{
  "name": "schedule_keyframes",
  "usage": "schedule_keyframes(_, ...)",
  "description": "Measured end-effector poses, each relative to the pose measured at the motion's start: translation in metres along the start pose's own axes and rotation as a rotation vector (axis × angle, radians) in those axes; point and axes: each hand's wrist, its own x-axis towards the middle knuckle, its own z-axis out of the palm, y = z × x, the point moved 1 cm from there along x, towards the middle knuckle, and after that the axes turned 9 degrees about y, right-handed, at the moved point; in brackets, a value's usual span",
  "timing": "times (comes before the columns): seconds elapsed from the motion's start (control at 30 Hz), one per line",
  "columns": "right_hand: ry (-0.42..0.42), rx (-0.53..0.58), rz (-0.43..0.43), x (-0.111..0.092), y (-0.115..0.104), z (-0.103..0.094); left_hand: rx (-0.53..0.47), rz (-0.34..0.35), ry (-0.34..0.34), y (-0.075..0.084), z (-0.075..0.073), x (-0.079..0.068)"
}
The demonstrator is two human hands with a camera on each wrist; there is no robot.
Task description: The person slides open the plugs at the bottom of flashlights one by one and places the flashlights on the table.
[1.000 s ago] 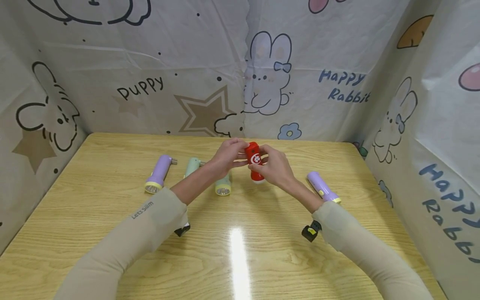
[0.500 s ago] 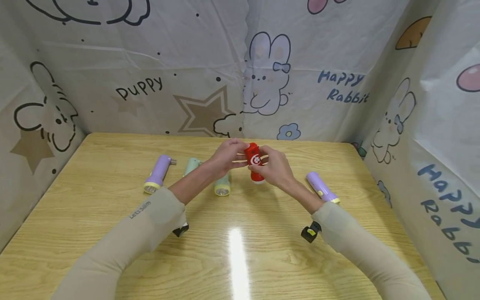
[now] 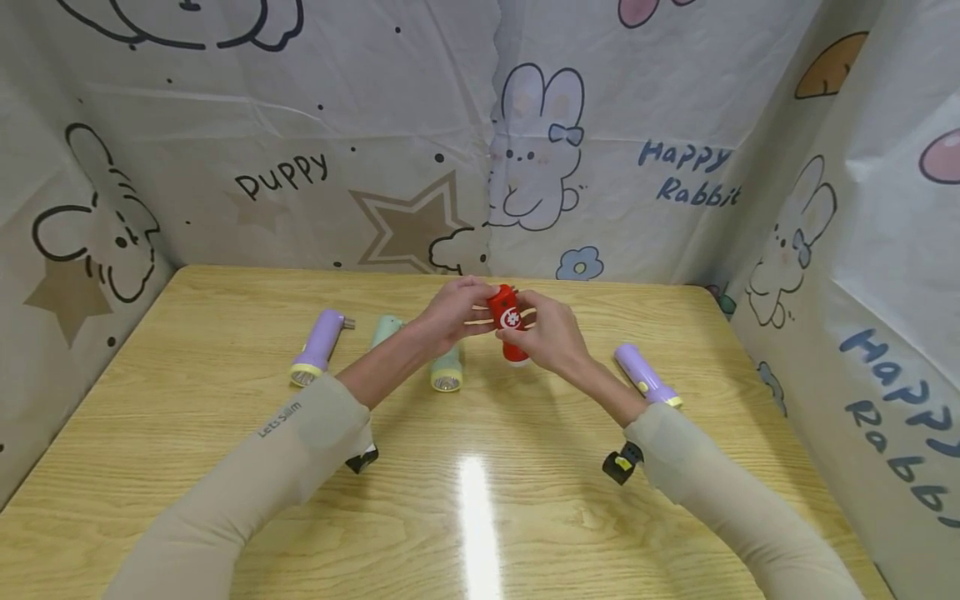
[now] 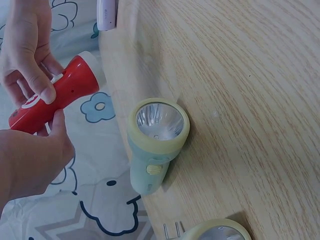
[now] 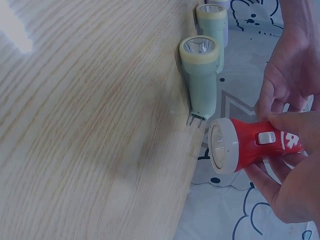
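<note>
Both hands hold the red torch (image 3: pixel 502 307) near the middle of the tabletop's (image 3: pixel 562 517) far edge, its lamp end toward the near side. The left hand (image 3: pixel 457 308) pinches the tail end; the right hand (image 3: pixel 551 333) has thumb and fingers curled round the body, covering part of it. Prongs (image 3: pixel 515 291) poke out at the tail, too small to count. The left forearm (image 3: pixel 397 362) hides much of one green torch (image 3: pixel 386 327) and the tail of the other green torch (image 3: pixel 446 368). One purple torch (image 3: pixel 321 337) lies toward the far left corner; the second purple torch (image 3: pixel 637 368), nearer the right edge, has its lamp end partly behind the right sleeve (image 3: pixel 697 458).
</note>
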Motion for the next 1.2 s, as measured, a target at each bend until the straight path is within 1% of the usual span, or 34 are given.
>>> schedule_keyframes(0.23,0.000,-0.003,-0.005,0.0002,0.0004,0.0002,-0.003,-0.007,0.014,0.0009,0.0008,-0.0005)
schedule_keyframes(0.43,-0.001,-0.003,-0.016,-0.0001,-0.0009,-0.0005,-0.005,-0.004,0.011,0.0010,0.0010,-0.0016)
schedule_keyframes(0.8,0.004,-0.036,-0.067,-0.0001,-0.0019,0.0004,-0.005,-0.014,0.020,0.0006,0.0011,-0.0018)
schedule_keyframes(0.93,0.000,-0.031,-0.071,-0.0002,-0.0023,0.0005,0.002,-0.018,0.033,0.0008,0.0012,-0.0022)
schedule_keyframes(1.2,0.000,-0.030,-0.057,-0.0002,-0.0010,0.0015,-0.024,-0.027,0.031,0.0007,0.0006,-0.0031)
